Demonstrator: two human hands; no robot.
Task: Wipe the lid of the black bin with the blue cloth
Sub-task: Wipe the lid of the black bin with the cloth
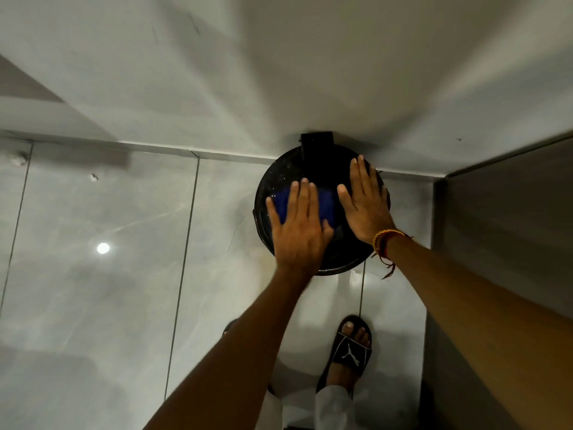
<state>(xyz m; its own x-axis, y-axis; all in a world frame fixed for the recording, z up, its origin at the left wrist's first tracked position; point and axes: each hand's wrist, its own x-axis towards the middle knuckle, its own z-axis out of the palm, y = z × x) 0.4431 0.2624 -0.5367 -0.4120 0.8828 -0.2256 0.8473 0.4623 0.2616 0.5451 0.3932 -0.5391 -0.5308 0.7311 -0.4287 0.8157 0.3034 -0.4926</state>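
A round black bin stands on the floor against the wall, and its lid faces up at me, speckled with pale spots. The blue cloth lies flat on the left half of the lid. My left hand presses flat on the cloth, fingers spread, covering most of it. My right hand rests palm down on the bare right half of the lid, holding nothing; an orange thread band circles its wrist.
The bin's hinge block touches the white wall. A grey panel rises close on the right. My sandalled foot stands just before the bin. Glossy grey tiles stretch to the left.
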